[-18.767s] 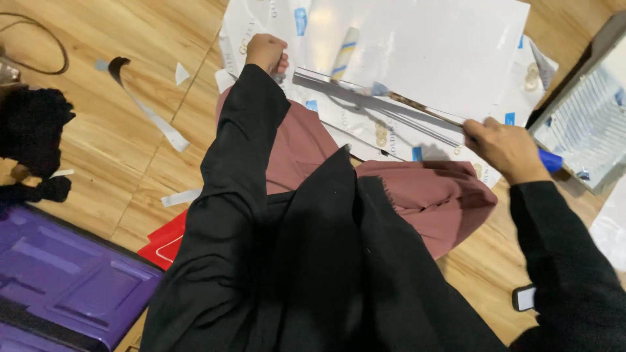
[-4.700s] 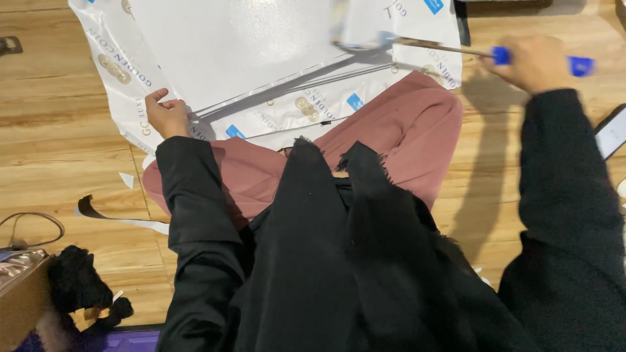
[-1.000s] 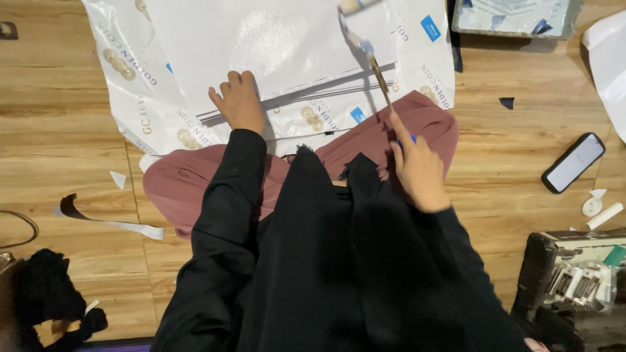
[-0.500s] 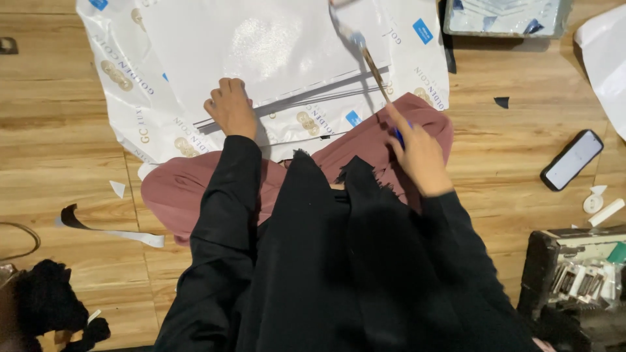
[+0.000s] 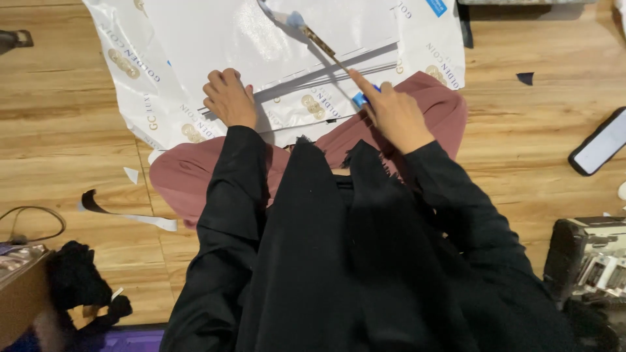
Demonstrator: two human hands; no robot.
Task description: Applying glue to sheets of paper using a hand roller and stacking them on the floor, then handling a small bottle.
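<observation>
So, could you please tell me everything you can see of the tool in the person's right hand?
The brush is a thin, straight stick with a blue handle end and a pale, wet-looking tip. It slants from the right hand, whose forefinger lies along it, up and left across the white sheet, where its tip rests. The left hand presses the sheet flat nearby.

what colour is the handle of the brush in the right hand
Blue, seen in the head view under the right hand holding the brush.

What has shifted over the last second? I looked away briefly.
The right hand pushed the thin blue-handled brush farther up the large white sheet, index finger now stretched along the handle. The left hand stays pressed flat on the sheet; the black phone lies unmoved.
</observation>
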